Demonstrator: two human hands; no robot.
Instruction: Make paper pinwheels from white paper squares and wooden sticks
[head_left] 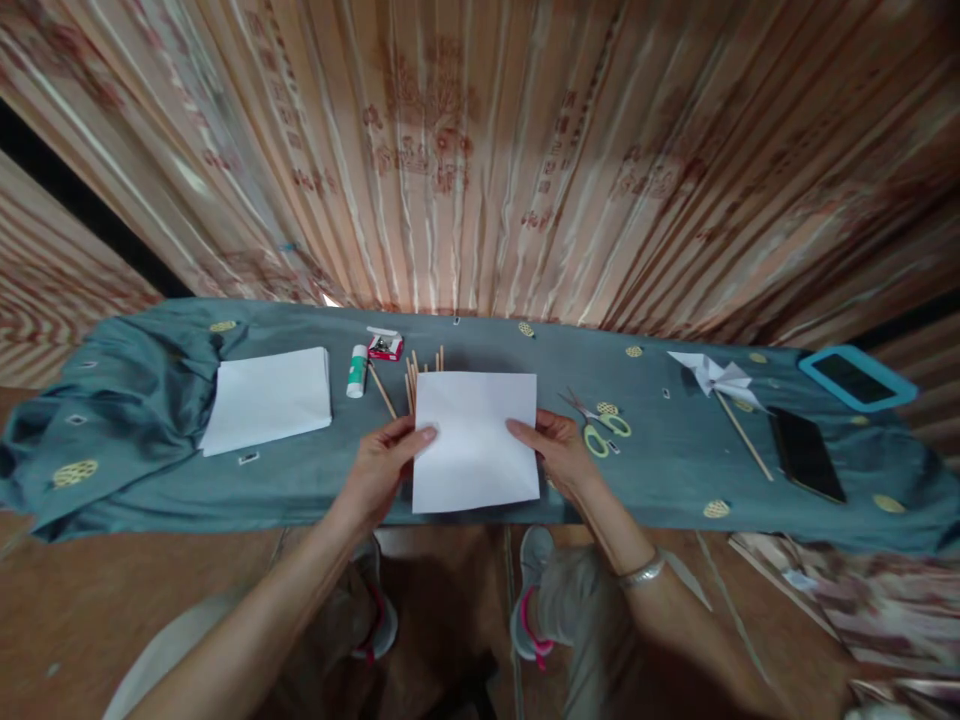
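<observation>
A white square sheet of paper (475, 440) lies on the teal cloth of the table (660, 470), right in front of me. My left hand (384, 462) pinches its left edge with thumb on top. My right hand (556, 450) grips its right edge the same way. Several thin wooden sticks (411, 380) stick out from behind the sheet's far left corner.
A stack of white paper (267, 398) lies to the left, with a glue stick (358, 370) and a small red box (385, 345) beyond. Green-handled scissors (598, 420), a paper pinwheel on a stick (720, 382), a dark phone (806, 453) and a blue-framed tablet (857, 378) lie to the right.
</observation>
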